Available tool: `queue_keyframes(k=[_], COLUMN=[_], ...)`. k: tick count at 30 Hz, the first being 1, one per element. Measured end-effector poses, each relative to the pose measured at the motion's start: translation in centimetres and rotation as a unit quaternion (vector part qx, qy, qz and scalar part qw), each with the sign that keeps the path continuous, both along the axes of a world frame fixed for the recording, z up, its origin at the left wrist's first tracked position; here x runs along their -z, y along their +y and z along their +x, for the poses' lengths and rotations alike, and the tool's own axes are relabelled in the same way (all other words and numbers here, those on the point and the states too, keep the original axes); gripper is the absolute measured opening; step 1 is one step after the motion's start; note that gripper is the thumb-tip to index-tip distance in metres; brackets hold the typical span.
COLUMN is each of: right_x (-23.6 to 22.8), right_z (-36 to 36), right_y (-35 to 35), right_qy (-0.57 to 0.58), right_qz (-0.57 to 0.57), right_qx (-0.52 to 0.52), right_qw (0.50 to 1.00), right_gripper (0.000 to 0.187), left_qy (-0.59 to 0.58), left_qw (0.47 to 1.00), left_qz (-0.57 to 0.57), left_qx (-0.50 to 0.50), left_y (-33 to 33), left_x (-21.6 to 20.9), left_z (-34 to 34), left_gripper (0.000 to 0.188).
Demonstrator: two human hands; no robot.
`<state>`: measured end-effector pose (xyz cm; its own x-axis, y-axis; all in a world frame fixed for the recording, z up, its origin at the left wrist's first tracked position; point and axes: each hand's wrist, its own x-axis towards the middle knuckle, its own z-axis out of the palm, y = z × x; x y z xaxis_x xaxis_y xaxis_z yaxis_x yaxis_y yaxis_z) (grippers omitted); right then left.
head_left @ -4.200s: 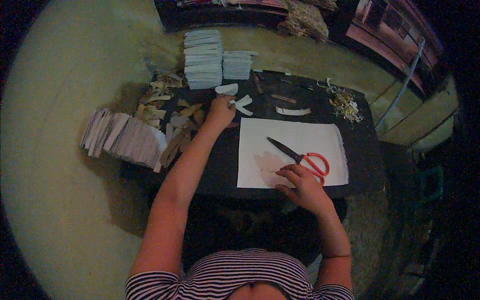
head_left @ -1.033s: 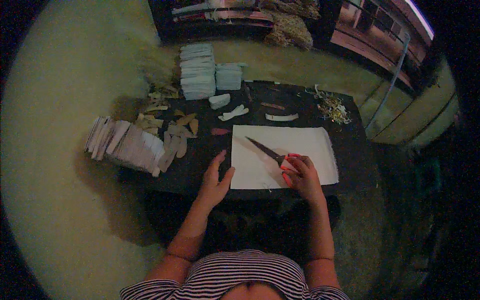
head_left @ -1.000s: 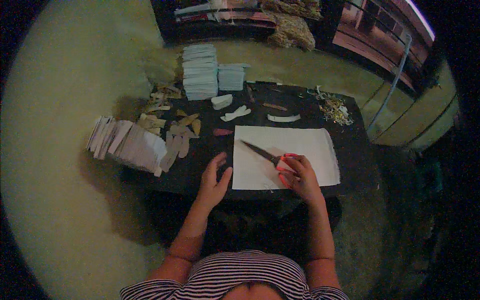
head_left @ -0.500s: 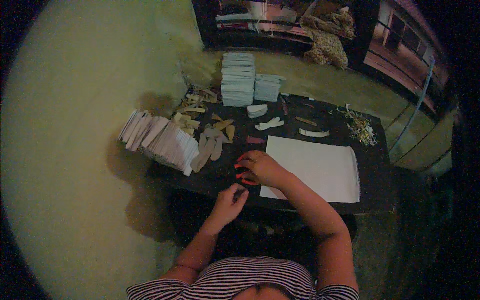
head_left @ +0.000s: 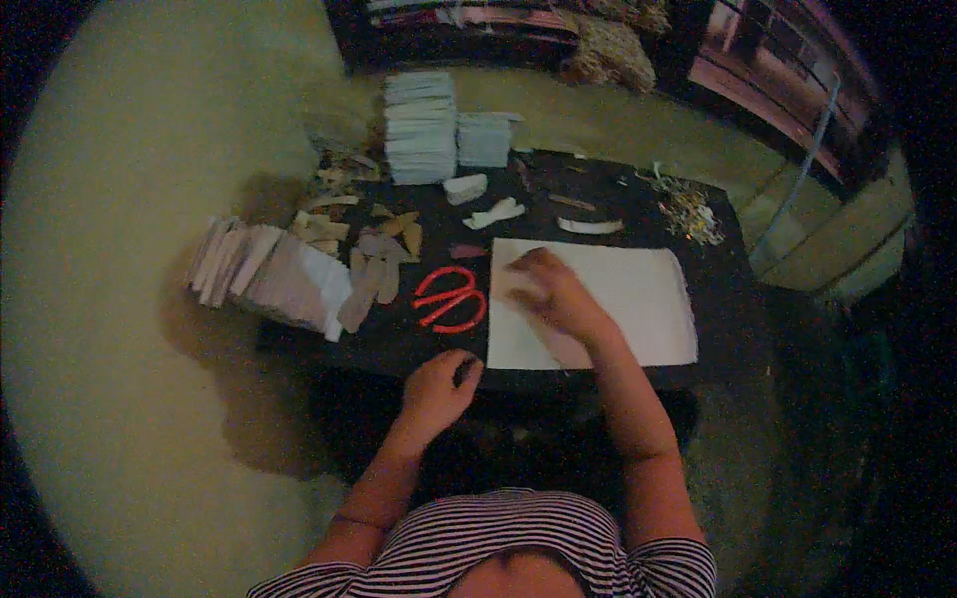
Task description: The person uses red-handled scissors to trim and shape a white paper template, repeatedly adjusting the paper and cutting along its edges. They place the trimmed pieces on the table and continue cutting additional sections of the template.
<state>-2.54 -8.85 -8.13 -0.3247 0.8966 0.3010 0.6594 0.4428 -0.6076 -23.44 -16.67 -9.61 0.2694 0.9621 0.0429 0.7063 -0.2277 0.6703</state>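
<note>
A pair of red-handled scissors (head_left: 451,299) lies on the dark table; only the looped handles stand out, and the blades cannot be made out. Just right of them is a white rectangular sheet (head_left: 638,309), frayed along its right edge. My right hand (head_left: 560,297) hovers over the sheet's left part, fingers loosely apart and slightly blurred, with nothing visible in them. At the table's near edge, below the scissors, my left hand (head_left: 437,394) is closed with its fingers curled. Whatever it may hold is hidden.
Tall stacks of pale cut pieces (head_left: 419,130) rise at the back. Another pile of strips (head_left: 274,274) leans at the left edge, beside grey and tan cutouts (head_left: 375,269). White cutouts (head_left: 494,212) lie behind the sheet, and a heap of scraps (head_left: 688,207) sits back right.
My right hand has let go of the scissors and moved right over the white sheet. The scissors now lie uncovered on the table. The whole view has shifted slightly.
</note>
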Motion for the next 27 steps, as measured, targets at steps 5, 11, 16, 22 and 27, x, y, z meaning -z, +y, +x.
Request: queue_keyframes(k=[5, 11, 16, 22, 27], right_x=[0.4, 3.1, 3.4, 2.2, 1.5], right_z=[13.5, 17.1, 17.5, 17.8, 17.8], right_y=[-6.8, -10.0, -9.8, -9.6, -9.6], right_qy=[-0.017, -0.047, -0.079, -0.097, 0.012], right_qz=[0.033, -0.126, -0.113, -0.121, -0.122], right_qx=[0.38, 0.469, 0.469, 0.46, 0.43], right_qw=[0.924, 0.873, 0.872, 0.874, 0.894], right_gripper=[0.036, 0.057, 0.065, 0.06, 0.048], left_qy=[-0.031, -0.08, -0.173, -0.253, -0.213], left_qw=[0.997, 0.988, 0.97, 0.948, 0.956], left_qz=[-0.076, -0.13, -0.17, -0.19, -0.197], left_qx=[0.01, 0.002, 0.011, 0.038, 0.042], left_y=[0.5, 2.2, 2.1, 3.1, 2.9], left_x=[-0.3, 0.6, 0.4, 2.9, 1.7], left_z=[2.0, 2.6, 3.5, 3.7, 4.0], left_gripper=[0.025, 0.026, 0.026, 0.03, 0.033])
